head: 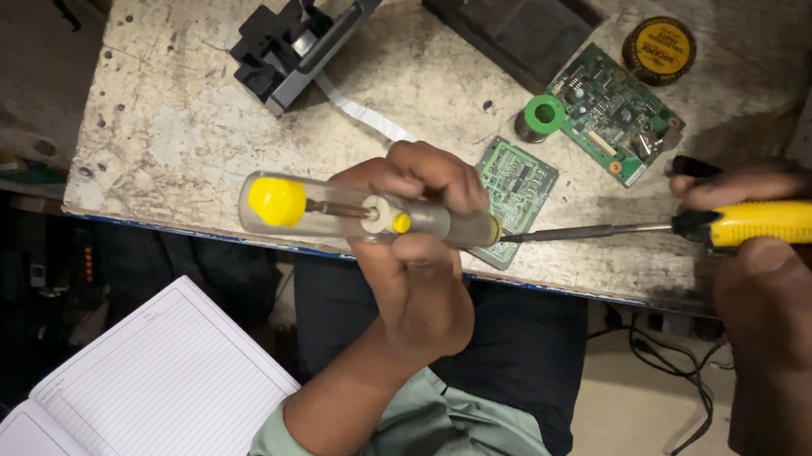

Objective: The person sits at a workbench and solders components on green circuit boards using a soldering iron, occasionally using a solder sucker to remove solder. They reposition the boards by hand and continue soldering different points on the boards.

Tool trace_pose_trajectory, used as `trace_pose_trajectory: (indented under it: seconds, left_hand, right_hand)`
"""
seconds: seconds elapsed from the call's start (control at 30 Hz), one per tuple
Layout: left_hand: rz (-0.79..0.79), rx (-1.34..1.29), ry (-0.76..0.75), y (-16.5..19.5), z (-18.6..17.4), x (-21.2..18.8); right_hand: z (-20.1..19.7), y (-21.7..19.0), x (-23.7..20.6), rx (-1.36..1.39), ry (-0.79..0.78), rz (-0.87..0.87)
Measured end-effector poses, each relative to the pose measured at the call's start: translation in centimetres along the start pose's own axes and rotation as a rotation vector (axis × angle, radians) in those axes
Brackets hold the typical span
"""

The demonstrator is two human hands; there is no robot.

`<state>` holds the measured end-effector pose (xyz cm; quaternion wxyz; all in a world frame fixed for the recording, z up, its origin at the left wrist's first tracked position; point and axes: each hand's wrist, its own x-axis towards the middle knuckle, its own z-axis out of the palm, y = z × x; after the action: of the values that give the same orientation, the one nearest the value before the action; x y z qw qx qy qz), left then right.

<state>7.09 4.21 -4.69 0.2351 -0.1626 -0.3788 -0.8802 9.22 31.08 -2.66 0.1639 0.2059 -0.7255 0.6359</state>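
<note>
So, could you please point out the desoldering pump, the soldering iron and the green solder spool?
desoldering pump (328, 209): head view, clear barrel.
soldering iron (799, 221): head view, yellow handle.
green solder spool (543, 114): head view, top flange.

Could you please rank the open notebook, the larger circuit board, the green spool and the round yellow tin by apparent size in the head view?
1. Notebook, though nearer the camera.
2. Larger circuit board.
3. Yellow tin.
4. Green spool, close to the tin.

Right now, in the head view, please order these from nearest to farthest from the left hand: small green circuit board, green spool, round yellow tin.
From the left hand:
1. Small green circuit board, beside the hand.
2. Green spool, farther up the table.
3. Round yellow tin, at the far right edge.
</note>
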Motion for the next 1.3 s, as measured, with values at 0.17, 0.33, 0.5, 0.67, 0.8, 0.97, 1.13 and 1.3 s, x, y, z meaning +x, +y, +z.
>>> trace_pose_trajectory:
  seconds: [0.17,0.33,0.5,0.67,0.8,0.97,1.13,1.3]
  left_hand:
    - [0.126,0.180,0.093,-0.6,0.7,0.3]
    - [0.091,-0.029,0.131,0.7,1.1,0.7]
    - [-0.098,-0.216,0.120,1.9,0.8,1.0]
    - [-0.195,-0.328,0.111,2.7,0.1,0.6]
    - [-0.173,-0.324,0.040,3.0,-0.9,1.4]
    - [-0.131,-0.378,0.073,4.1,-1.6,2.4]
    - [-0.121,-0.482,0.053,5.8,-1.6,1.7]
    - [-0.142,-0.395,0.006,6.4,-2.6,1.8]
  right_hand:
    - [0.7,-0.5,0.7,0.007,-0.014,-0.041]
    - [1.5,-0.9,1.0,0.057,0.017,-0.033]
    - [1.6,-1.0,1.1,0.050,-0.001,-0.037]
    - [1.6,-0.9,1.2,0.049,0.017,-0.043]
    - [1.7,-0.9,1.3,0.034,0.003,-0.045]
    - [1.8,-1.0,1.3,0.031,0.020,-0.053]
    - [1.8,-1.0,0.9,0.052,0.031,-0.009]
    - [1.5,-0.9,1.0,0.013,0.009,-0.033]
